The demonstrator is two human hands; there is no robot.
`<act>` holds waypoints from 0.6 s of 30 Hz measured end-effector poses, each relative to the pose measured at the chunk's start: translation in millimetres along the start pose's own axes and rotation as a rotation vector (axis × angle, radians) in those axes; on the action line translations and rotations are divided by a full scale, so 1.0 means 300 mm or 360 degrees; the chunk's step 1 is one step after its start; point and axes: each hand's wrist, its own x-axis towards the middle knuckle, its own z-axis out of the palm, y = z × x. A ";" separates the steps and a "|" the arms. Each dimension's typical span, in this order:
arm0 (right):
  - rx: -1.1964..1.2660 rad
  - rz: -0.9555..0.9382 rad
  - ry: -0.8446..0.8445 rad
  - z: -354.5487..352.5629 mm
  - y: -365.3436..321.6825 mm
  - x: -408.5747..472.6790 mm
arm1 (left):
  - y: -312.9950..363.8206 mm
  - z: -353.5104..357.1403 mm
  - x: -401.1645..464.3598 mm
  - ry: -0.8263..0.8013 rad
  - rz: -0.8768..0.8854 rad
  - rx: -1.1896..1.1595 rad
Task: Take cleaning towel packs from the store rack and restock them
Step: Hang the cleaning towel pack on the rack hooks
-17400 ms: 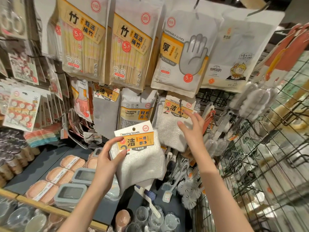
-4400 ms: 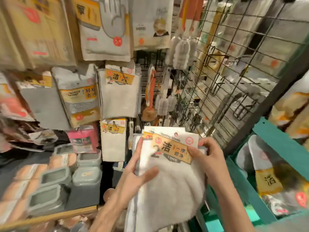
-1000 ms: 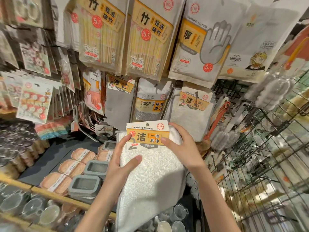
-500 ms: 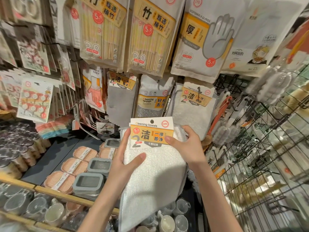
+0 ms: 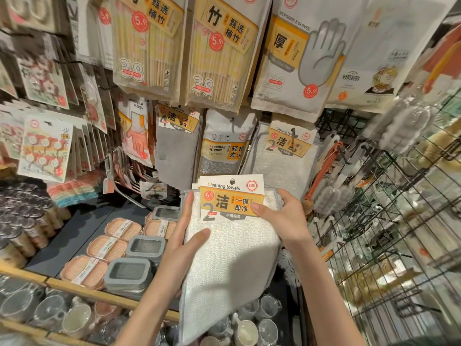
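I hold a stack of white cleaning towel packs (image 5: 232,255) with an orange and white header card in front of the rack. My left hand (image 5: 185,243) grips the stack's left edge, thumb on the front cloth. My right hand (image 5: 282,218) grips the upper right corner, thumb pressed on the header card. A second header card shows just behind the front one. Another white cleaning towel pack (image 5: 284,156) hangs on a hook above and to the right of the stack.
A grey cloth pack (image 5: 175,146) and a cleaning sponge pack (image 5: 224,148) hang left of the hung towel. Chopstick packs (image 5: 219,51) and disposable gloves (image 5: 301,56) hang above. Soap boxes (image 5: 134,245) lie on the shelf below left. A wire grid rack (image 5: 389,221) stands right.
The stack has risen slightly toward the rack over the last second, both hands keeping their grip. Earlier I held the packs turned to the right, away from this rack.
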 end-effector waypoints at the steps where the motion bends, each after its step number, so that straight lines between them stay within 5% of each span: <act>1: 0.0020 0.0005 -0.0002 -0.005 0.005 0.004 | 0.000 0.005 0.000 0.0030 0.0005 -0.0008; 18: -0.0035 -0.0200 -0.0121 -0.025 0.003 0.006 | 0.022 0.043 -0.003 0.0224 -0.0075 -0.0076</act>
